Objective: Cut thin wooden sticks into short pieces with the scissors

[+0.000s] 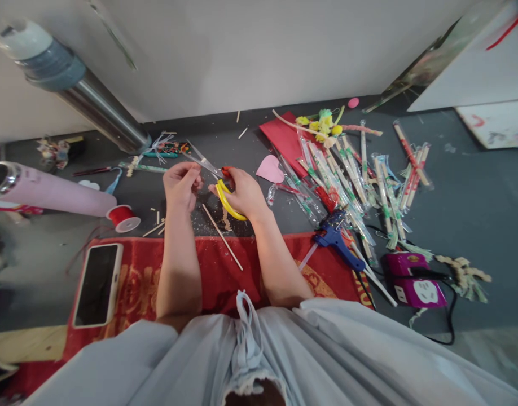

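Observation:
My right hand (247, 194) is closed around yellow-handled scissors (225, 202), whose blades point up and left, past the fingertips of my left hand. A small red piece (227, 171), too unclear to name, shows at the right fingertips. My left hand (181, 183) is curled in a pinch near the blades; whatever lies between its fingers is too small to make out. Below the hands a thin wooden stick (222, 237) lies partly on the red cloth (225, 287). Short cut stick pieces (158, 217) lie beside my left wrist.
Left are a spool of red thread (123, 219), a pink tumbler (60, 189), a phone (97, 286) and a steel bottle (102, 107). Right are a pink paper heart (270, 168), several wrapped sticks (339, 169), a blue glue gun (339, 242) and a purple power block (415, 279) with cable.

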Available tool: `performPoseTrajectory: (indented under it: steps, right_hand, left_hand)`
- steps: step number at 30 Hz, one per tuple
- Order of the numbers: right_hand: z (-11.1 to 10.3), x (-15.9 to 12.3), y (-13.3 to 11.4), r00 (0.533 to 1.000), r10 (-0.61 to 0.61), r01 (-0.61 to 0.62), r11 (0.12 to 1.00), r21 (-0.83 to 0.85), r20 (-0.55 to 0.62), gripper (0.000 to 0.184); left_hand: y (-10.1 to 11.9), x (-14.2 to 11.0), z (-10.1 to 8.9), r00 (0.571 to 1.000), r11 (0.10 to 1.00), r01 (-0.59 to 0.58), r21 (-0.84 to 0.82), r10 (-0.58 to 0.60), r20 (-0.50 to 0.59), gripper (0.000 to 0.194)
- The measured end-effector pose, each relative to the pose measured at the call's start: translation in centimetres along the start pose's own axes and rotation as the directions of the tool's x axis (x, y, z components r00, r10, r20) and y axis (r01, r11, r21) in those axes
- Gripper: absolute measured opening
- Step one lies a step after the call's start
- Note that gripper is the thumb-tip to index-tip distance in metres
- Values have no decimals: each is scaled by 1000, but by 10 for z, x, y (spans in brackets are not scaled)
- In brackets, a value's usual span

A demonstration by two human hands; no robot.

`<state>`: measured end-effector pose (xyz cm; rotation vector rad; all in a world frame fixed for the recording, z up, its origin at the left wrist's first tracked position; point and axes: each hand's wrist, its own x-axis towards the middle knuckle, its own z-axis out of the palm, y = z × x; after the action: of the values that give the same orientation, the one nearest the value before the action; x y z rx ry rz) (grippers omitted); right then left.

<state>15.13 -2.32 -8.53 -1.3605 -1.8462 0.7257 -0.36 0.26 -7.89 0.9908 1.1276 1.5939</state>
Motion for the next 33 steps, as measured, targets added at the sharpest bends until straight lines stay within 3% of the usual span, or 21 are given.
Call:
performPoseTrajectory:
  steps: [8,12,16,20,27,33]
  right_hand:
    - [-7,1,-10,991,135,-136,989,51,24,52]
    - [-9,1,-12,976,218,-213,968,134,-25,50]
    - [-10,1,-10,967,245,-226,953,201,-75,52]
    - [-9,2,-9,956,280,-257,942,215,-85,51]
    - [-8,2,-9,949,301,-282,943,178,-90,49]
    - [-8,3,-9,945,316,-306,944,121,-78,51]
  left_hand:
    - [-3,-2,8,998,998,-59,-6,59,27,36]
    - [-9,-4,9,980,994,-104,18,99,175,53]
    - [-20,-7,10,886,982,-175,70,126,446,79]
    - [-29,-12,13,770,981,-146,128,32,637,105]
    - [-32,-19,18,719,966,-128,223,-65,692,125]
    - [-38,-19,23,726,954,-239,181,51,686,117]
